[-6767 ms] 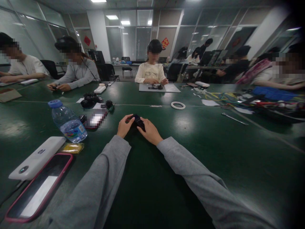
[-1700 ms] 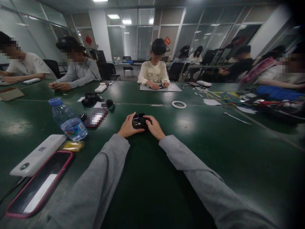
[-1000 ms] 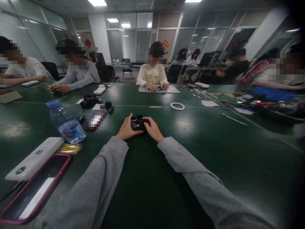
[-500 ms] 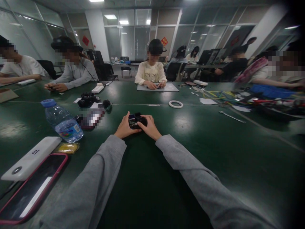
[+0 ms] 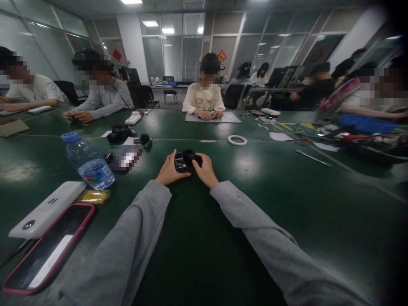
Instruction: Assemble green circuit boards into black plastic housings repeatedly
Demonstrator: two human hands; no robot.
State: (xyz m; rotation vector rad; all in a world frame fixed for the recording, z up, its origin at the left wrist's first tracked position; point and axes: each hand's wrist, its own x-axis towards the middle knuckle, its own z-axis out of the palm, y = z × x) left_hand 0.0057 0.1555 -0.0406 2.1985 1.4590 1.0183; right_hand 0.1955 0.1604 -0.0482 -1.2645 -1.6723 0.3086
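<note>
Two hands hold a small opened device above the desk

The left hand (image 5: 167, 171) grasps the circuit board part (image 5: 180, 163), its fingers closed around the outer side and lower edge; a small dark screen sits at the top. The right hand (image 5: 206, 171) grips the black casing (image 5: 191, 157) just beside it, thumb on the near face. Both parts are over the middle of the green desk (image 5: 255, 204). Fingers cover the outer edges of both, and whether the parts touch is hard to tell. Fine details of the board are too small to make out, and no writing can be read on either part.

Left of the hands stands a water bottle (image 5: 91, 165) with a blue cap; its colourful label has a pale patch, but its wording is illegible. Nearer lie a yellow packet (image 5: 94, 196), a white block (image 5: 49, 208) marked with what looks like "01", and a pink-edged phone (image 5: 47, 250). Another phone (image 5: 127, 158) is partly pixelated. Farther right are a white ring (image 5: 237, 140) and a wrench (image 5: 314, 157); the cable pile (image 5: 318, 134) blurs towards the dark right edge.
</note>
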